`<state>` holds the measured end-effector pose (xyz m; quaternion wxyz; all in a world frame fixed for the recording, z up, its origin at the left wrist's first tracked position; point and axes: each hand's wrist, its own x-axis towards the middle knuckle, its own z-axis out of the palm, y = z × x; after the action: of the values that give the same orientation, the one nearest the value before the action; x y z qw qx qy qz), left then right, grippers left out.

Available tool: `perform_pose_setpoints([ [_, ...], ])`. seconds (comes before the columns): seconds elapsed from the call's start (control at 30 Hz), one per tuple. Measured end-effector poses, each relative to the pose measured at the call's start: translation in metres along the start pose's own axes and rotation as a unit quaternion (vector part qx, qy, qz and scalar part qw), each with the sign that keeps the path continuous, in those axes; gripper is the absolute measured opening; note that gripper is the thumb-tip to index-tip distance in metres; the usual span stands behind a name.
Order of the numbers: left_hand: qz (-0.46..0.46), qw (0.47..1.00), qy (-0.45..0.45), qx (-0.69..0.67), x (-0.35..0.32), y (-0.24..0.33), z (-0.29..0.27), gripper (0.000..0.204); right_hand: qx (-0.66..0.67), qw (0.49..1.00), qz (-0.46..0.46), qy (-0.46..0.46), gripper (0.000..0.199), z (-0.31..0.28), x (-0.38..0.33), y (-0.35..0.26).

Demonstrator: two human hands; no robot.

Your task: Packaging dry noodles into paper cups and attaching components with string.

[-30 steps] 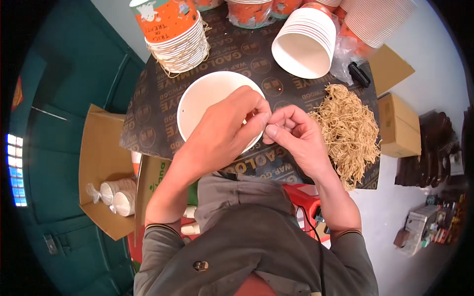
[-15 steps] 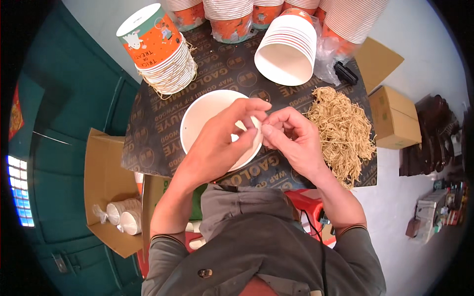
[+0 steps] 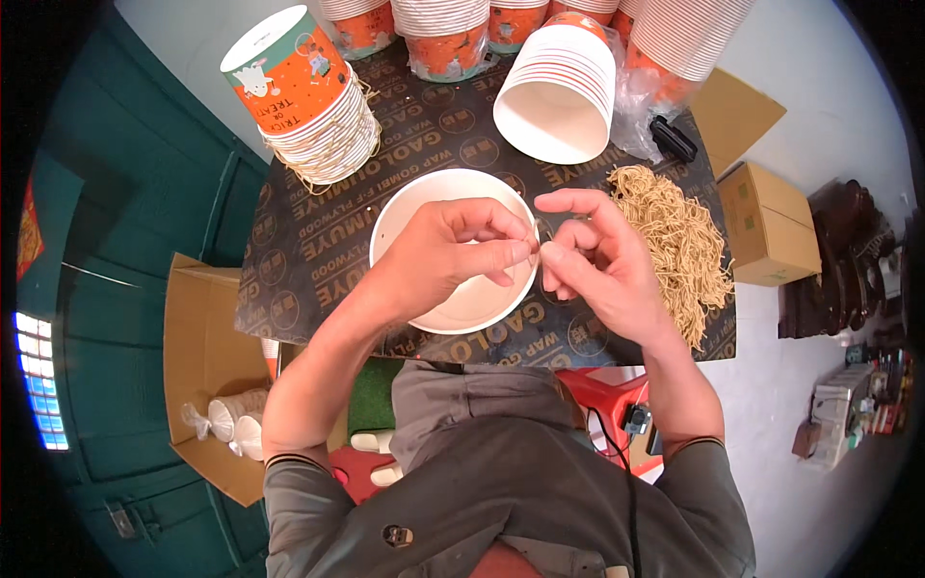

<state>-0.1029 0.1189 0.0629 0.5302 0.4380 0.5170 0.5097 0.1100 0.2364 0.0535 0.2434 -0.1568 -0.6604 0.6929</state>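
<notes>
A white paper bucket [image 3: 414, 193] stands on the dark printed table, its open mouth facing up. My left hand [image 3: 434, 255] reaches across the mouth, thumb and forefinger pinched at the right rim. Facing it, my right hand [image 3: 607, 265] has its thumb closed against bent fingers, the forefinger stretched out above. The fingertips of both hands almost meet just by the rim. Whatever lies between them is too small to make out. Right of my right hand is a heap of tan cords [image 3: 674, 246].
An upside-down stack of orange buckets [image 3: 308, 101] with cords hanging round it stands at the back left. Another bucket stack [image 3: 559, 96] lies tilted at the back, before more stacks. A black object [image 3: 673, 140] lies back right; a cardboard box [image 3: 212, 356] stands left of the table.
The bucket has shifted slightly right in view. My hands have moved slightly apart and right, and my right forefinger has lifted outward. My left fingers have drawn closer together.
</notes>
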Motion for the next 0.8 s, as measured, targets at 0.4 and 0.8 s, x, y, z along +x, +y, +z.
perform_pose_setpoints([
  [0.4,-0.024,0.999,-0.031,0.004,0.001,0.004,0.001,0.017,-0.243,0.958,-0.076,-0.13,0.051,-0.027,0.015,-0.046],
  [0.8,-0.078,0.994,-0.081,0.015,0.003,0.008,0.003,0.025,-0.294,0.941,-0.086,-0.142,0.032,-0.028,0.056,-0.046],
])
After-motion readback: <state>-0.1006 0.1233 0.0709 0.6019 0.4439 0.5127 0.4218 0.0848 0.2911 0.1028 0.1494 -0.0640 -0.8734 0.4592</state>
